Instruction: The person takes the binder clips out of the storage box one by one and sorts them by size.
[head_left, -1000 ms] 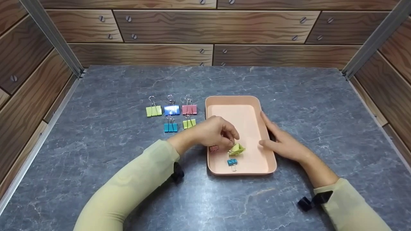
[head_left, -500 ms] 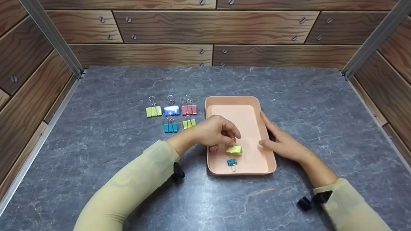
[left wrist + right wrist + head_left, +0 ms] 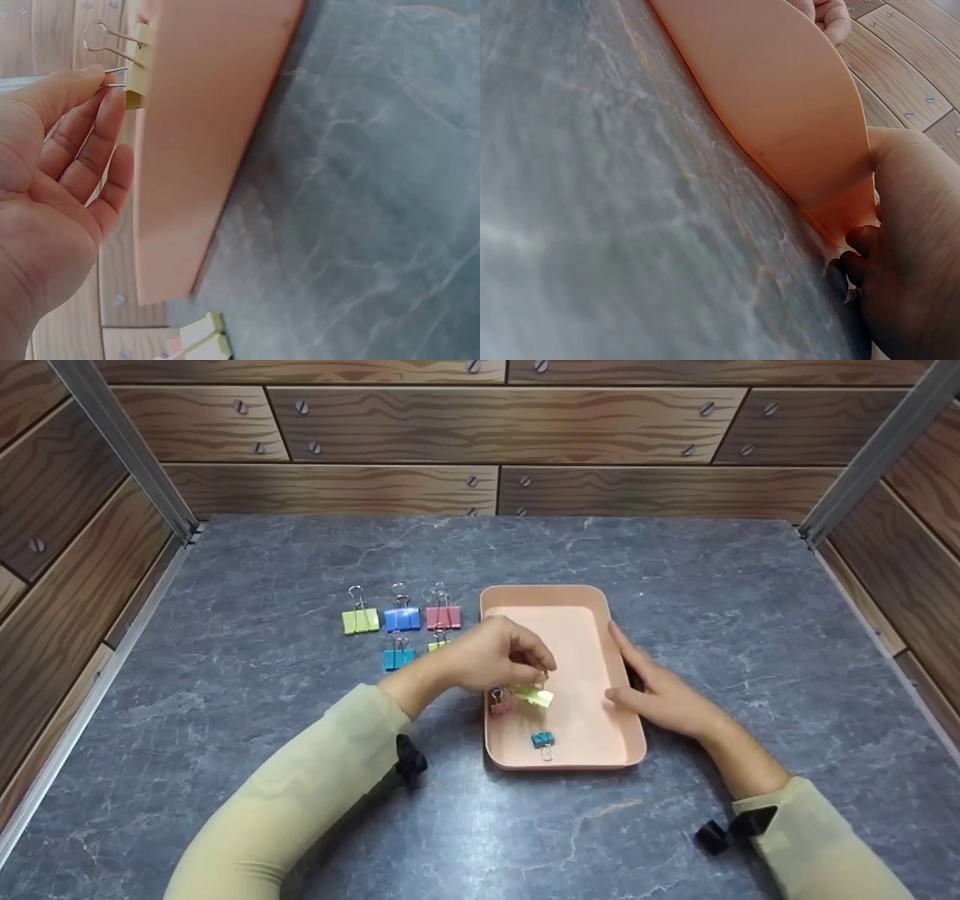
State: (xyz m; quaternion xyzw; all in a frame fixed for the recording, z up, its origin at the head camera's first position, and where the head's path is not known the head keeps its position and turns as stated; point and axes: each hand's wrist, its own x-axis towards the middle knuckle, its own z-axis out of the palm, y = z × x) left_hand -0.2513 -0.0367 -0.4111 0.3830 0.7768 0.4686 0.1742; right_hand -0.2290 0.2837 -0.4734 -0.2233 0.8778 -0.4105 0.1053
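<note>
With thumb and fingertips, my left hand [image 3: 499,654] pinches a wire handle of a yellow-green binder clip [image 3: 534,696]. In the left wrist view, this binder clip [image 3: 136,69] shows by the tray's rim with its other handle sticking out. My right hand [image 3: 667,697] holds the right side of the peach tray [image 3: 544,589], thumb over the rim and fingers along the outer wall. Inside the tray lie a small pink binder clip [image 3: 499,706], partly close under the left hand, and a small teal binder clip [image 3: 542,739] near the front.
Left of the tray, binder clips lie in two rows: yellow-green [image 3: 361,621], blue [image 3: 403,619] and pink [image 3: 443,617] behind, teal [image 3: 398,659] and yellow-green [image 3: 437,646] in front. The left forearm partly covers that last one. Wood-patterned walls [image 3: 487,424] enclose the grey marbled table [image 3: 262,562].
The left hand has moved slightly back and left, taking the yellow-green binder clip with it and turning it. More of the pink clip in the tray shows. The right hand stays put.
</note>
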